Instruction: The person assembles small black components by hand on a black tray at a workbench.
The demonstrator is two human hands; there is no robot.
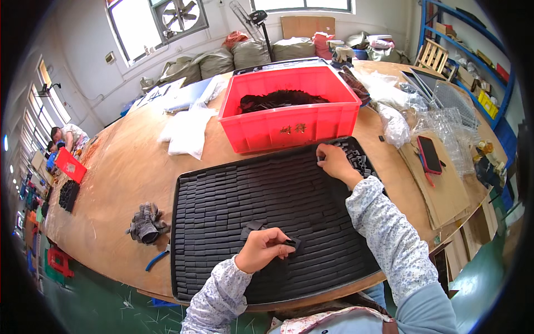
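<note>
now pinching a small black piece (293, 242) with left hand (261, 249), pressing right hand (334, 162) fingertips, bent, onto black tray (233, 189).

Wooden table (128, 167) — black tray (183, 234), red bin (289, 125), grey gloves (146, 224).

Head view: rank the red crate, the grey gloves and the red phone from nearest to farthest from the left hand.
From the left hand, which pinches a small black piece over the black tray:
1. Grey gloves, to its left on the wooden table.
2. Red crate, beyond the tray, up the table.
3. Red phone, far right on cardboard.
</note>
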